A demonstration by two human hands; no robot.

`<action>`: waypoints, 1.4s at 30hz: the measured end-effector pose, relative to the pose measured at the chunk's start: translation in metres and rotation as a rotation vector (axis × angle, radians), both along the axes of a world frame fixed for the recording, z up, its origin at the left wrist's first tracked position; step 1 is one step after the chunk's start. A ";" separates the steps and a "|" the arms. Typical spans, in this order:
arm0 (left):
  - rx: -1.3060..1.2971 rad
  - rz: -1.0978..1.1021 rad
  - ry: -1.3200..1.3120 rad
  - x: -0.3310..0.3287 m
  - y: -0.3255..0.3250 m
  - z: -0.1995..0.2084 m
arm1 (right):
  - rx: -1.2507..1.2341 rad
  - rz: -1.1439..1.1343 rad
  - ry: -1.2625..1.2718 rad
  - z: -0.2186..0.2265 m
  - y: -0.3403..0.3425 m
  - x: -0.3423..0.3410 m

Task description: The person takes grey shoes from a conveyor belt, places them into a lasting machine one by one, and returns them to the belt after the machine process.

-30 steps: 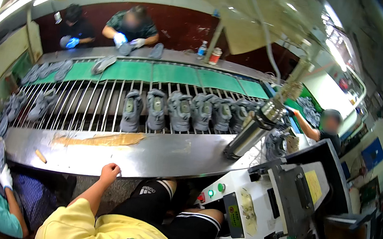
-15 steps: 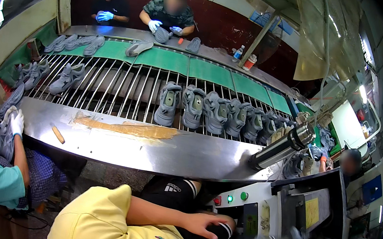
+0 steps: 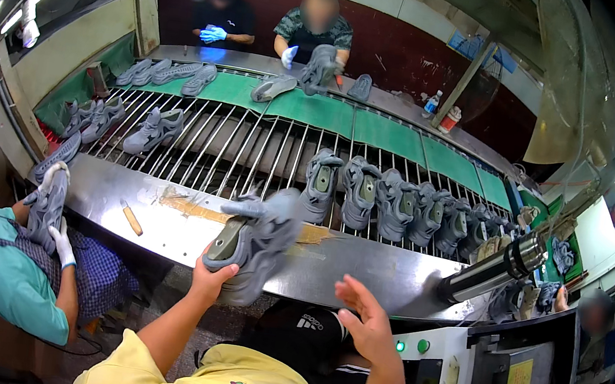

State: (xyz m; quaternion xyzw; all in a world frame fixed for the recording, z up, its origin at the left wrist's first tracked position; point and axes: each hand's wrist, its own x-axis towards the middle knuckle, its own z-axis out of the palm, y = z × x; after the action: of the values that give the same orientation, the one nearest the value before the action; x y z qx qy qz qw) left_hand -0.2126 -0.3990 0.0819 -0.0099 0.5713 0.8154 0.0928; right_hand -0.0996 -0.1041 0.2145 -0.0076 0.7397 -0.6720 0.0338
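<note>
My left hand is closed round the heel of a grey sneaker, raised in front of the steel ledge. An olive-coloured form fills the shoe's opening. The sneaker's far side is smeared by motion, and whether a second shoe is there I cannot tell. To the right, my right hand is lifted with fingers apart and nothing in it, just short of the ledge edge. Beyond the ledge, a row of grey sneakers stands on the metal rollers.
The steel ledge carries a wooden-handled tool and a black-and-silver cylinder. A control box stands at my right. A co-worker at left handles a grey shoe; two more work across the rollers.
The sneaker came from low right, beside the control box, up to the middle, now in my left hand. My right hand is raised into sight. Across the rollers, a co-worker has lifted a shoe.
</note>
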 end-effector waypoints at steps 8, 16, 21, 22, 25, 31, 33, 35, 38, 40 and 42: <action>-0.540 0.220 0.346 -0.036 0.009 -0.086 | 0.345 -0.681 -0.311 -0.153 0.066 0.096; -0.555 0.334 0.351 -0.137 0.071 -0.099 | 0.589 -0.909 -0.377 -0.268 0.033 0.213; -0.782 0.383 0.251 -0.219 0.115 -0.094 | 0.689 -0.903 -0.477 -0.260 0.034 0.187; -0.788 0.393 0.236 -0.232 0.124 -0.096 | 0.706 -0.885 -0.513 -0.256 0.035 0.181; -0.813 0.363 0.311 -0.272 0.133 -0.112 | 0.789 -0.834 -0.541 -0.255 0.045 0.166; -0.819 0.101 0.400 -0.299 0.110 -0.120 | 0.794 -0.756 -0.671 -0.225 0.041 0.156; -0.933 -0.013 0.571 -0.297 0.086 -0.106 | 0.817 -0.814 -0.662 -0.222 0.032 0.154; -1.137 0.000 0.742 -0.302 0.047 -0.102 | 0.860 -0.763 -0.708 -0.216 0.025 0.145; -1.479 0.139 0.655 -0.333 -0.017 -0.098 | 0.918 -0.723 -0.741 -0.212 0.018 0.130; -1.686 0.230 0.598 -0.351 -0.057 -0.090 | 0.900 -0.704 -0.737 -0.215 0.019 0.122; -1.801 0.244 0.599 -0.365 -0.076 -0.087 | 0.918 -0.694 -0.799 -0.222 0.020 0.122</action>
State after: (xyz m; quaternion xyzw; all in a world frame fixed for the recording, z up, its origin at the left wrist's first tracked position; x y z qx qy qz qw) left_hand -0.5778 -0.4747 -0.0053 0.0720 0.9791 0.0427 -0.1852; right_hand 0.0220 -0.0837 -0.0079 0.4916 0.8394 -0.2151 0.0865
